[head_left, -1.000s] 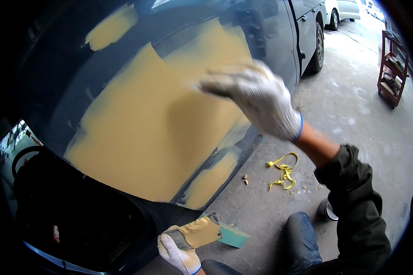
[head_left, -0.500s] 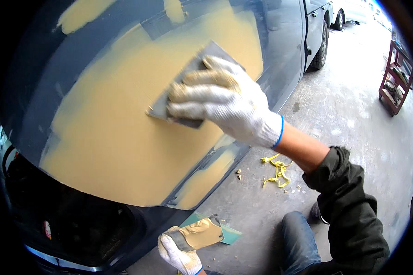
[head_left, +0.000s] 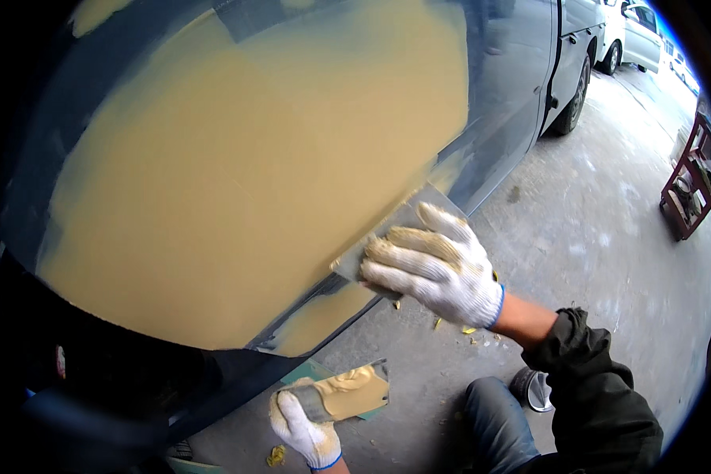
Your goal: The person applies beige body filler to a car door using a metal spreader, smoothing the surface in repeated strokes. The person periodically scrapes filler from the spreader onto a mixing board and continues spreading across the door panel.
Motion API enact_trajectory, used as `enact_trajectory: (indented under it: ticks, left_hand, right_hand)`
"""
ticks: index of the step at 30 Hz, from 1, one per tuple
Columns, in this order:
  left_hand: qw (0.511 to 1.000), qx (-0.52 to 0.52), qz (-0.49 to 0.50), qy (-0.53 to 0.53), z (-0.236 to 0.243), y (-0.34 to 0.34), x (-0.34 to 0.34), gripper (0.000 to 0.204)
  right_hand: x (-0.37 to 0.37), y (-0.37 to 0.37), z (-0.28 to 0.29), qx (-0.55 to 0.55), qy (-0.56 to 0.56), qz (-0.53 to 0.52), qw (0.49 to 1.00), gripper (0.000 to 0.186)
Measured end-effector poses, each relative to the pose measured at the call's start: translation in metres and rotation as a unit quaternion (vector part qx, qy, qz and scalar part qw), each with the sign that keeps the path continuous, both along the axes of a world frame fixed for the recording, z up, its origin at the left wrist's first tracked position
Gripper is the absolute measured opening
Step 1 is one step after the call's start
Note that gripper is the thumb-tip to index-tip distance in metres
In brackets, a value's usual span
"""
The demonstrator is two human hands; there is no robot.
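Note:
A wide coat of tan body filler point(head_left: 213, 182) covers a large part of the dark vehicle panel point(head_left: 103, 103). My right hand point(head_left: 442, 265), in a stained white knit glove, presses a flat grey filler spreader point(head_left: 428, 204) along the lower right rim of the coat. Its fingers lie over the spreader's back, with the thumb hidden. Lower down, my gloved left hand point(head_left: 304, 430) grips a grey plate point(head_left: 314, 403) loaded with a thick heap of filler point(head_left: 355, 387). Behind that plate shows part of a green sheet point(head_left: 311, 370); whether the hand holds it too is unclear.
Below the panel is a dark opening point(head_left: 134, 363) in the body. A metal can point(head_left: 537, 391) stands on the concrete floor point(head_left: 592, 237) by my knee point(head_left: 494, 415). Yellow scraps point(head_left: 276, 456) lie about. A dark red tool cart point(head_left: 694, 178) stands far right; a white car point(head_left: 640, 35) is beyond.
My right hand has slid the spreader down and right, from the middle of the coat to its lower edge. The left hand stays low with the loaded plate. The view has shifted slightly.

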State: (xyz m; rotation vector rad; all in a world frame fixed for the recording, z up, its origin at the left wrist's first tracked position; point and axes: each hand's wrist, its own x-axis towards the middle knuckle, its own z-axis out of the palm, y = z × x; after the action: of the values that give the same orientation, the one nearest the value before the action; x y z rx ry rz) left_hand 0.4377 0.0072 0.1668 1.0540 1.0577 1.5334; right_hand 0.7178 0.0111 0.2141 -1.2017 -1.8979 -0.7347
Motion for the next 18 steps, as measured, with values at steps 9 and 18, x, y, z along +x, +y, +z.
enact_trajectory:
  ticks: [9, 18]
  left_hand:
    - [0.993, 0.104, -0.003, -0.048, 0.032, 0.005, -0.007, 0.036]
    - [0.986, 0.058, 0.111, -0.106, 0.038, -0.026, -0.026, 0.036]
  right_hand:
    - [-0.008, -0.058, 0.011, -0.466, 0.330, 0.418, 0.707, 0.035]
    - [0.007, 0.035, 0.197, 0.285, -0.068, -0.011, 0.956, 0.037]
